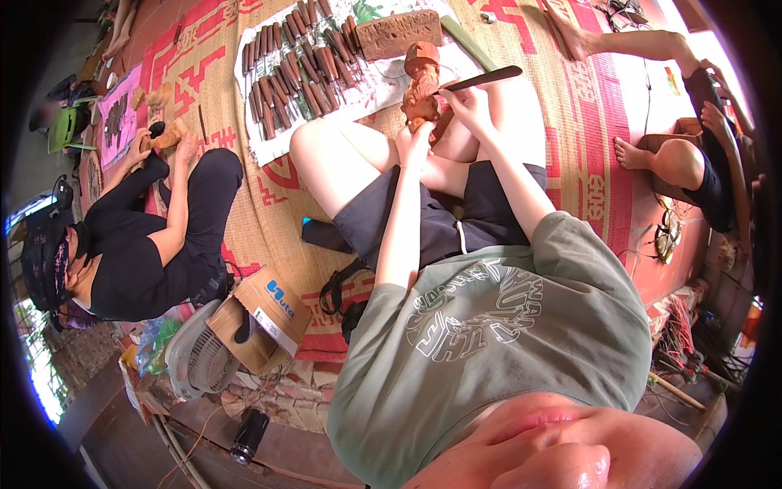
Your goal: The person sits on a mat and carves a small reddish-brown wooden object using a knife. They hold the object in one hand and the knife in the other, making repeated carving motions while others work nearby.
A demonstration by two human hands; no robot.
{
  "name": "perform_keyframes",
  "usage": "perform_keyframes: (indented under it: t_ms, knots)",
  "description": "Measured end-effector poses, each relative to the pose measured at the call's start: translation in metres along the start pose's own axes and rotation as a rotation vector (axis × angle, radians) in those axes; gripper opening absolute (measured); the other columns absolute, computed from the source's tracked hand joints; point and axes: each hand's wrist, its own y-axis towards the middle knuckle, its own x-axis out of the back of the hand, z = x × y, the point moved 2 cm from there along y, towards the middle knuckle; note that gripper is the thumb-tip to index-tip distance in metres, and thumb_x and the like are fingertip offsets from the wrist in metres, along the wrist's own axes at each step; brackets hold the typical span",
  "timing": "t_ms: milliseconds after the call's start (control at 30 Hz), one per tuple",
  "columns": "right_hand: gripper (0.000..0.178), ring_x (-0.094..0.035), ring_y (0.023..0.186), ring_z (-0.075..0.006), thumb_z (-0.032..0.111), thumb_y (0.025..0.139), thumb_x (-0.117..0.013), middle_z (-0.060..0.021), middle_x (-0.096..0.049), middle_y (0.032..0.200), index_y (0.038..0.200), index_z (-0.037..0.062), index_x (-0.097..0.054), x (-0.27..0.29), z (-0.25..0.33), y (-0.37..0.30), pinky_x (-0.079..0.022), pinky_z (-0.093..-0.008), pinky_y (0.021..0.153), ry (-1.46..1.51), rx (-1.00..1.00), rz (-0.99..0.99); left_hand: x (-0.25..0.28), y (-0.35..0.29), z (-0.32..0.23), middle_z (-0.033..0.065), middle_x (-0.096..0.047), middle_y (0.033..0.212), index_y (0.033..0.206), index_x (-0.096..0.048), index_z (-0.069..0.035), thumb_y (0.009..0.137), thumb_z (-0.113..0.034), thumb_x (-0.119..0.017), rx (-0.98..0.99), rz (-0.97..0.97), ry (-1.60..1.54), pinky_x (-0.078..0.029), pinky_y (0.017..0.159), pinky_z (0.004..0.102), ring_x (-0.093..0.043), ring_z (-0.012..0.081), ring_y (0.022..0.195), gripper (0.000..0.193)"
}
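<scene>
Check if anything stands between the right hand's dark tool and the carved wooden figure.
Nothing visible does: the right hand holds the dark tool close to the carved wooden figure, whose near end the left hand grips. Whether the tool touches it is unclear.

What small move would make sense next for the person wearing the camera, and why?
Perhaps a light pass of the long dark tool along the carved figure: the right hand holds the tool close by it, and the left hand grips the figure's lower part. Whether they already touch is unclear.
</scene>
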Motion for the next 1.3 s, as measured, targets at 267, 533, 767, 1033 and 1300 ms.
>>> perform_keyframes:
  t_ms: [267,533,767,1033,1300]
  knots:
    - [0.022,-0.063,0.064,-0.0232,0.022,0.078,-0.066,-0.0116,-0.065,0.074,0.089,0.0039,-0.065,-0.005,0.004,-0.001,-0.048,-0.0312,0.058,-0.143,-0.017,0.112,-0.002,0.001,0.004,0.0039,-0.054,0.052,0.06,-0.056,-0.001,0.07,-0.019,-0.065,-0.011,-0.015,0.025,-0.038,0.033,0.0249,-0.048,0.0112,0.036,0.022]
    - [0.014,-0.061,0.061,-0.0272,0.017,0.081,-0.061,-0.0138,-0.062,0.07,0.086,0.0039,-0.062,-0.007,0.007,-0.004,-0.047,-0.0336,0.055,-0.22,0.134,-0.056,-0.002,-0.001,0.0,0.0035,-0.054,0.052,0.061,-0.056,-0.001,0.07,-0.02,-0.065,-0.04,0.003,0.057,-0.04,0.034,0.0252,-0.048,0.0114,0.036,0.022]
    - [0.009,-0.064,0.066,-0.0144,0.009,0.081,-0.06,-0.0098,-0.065,0.07,0.086,0.0019,-0.063,0.016,0.01,0.006,-0.048,-0.0251,0.061,0.09,0.019,-0.09,0.003,0.002,0.005,0.0038,-0.054,0.052,0.06,-0.058,-0.001,0.07,-0.02,-0.064,-0.049,-0.024,0.068,-0.04,0.034,0.0254,-0.049,0.0114,0.037,0.022]
    - [0.014,-0.058,0.063,-0.0102,0.011,0.081,-0.062,-0.0068,-0.063,0.069,0.09,-0.0004,-0.063,0.0,0.0,-0.003,-0.045,-0.0242,0.056,-0.012,-0.04,0.1,0.0,-0.001,0.003,0.004,-0.054,0.05,0.059,-0.057,0.0,0.069,-0.019,-0.064,-0.093,-0.026,0.073,-0.04,0.034,0.0259,-0.048,0.0117,0.037,0.023]
    - [0.011,-0.061,0.064,-0.0166,0.009,0.08,-0.06,-0.0093,-0.064,0.072,0.089,0.0069,-0.065,-0.005,-0.013,0.001,-0.047,-0.0274,0.058,-0.262,0.121,0.234,-0.004,-0.001,0.002,0.0042,-0.054,0.051,0.059,-0.057,0.0,0.07,-0.019,-0.064,-0.095,-0.002,0.071,-0.039,0.034,0.0255,-0.049,0.0118,0.037,0.023]
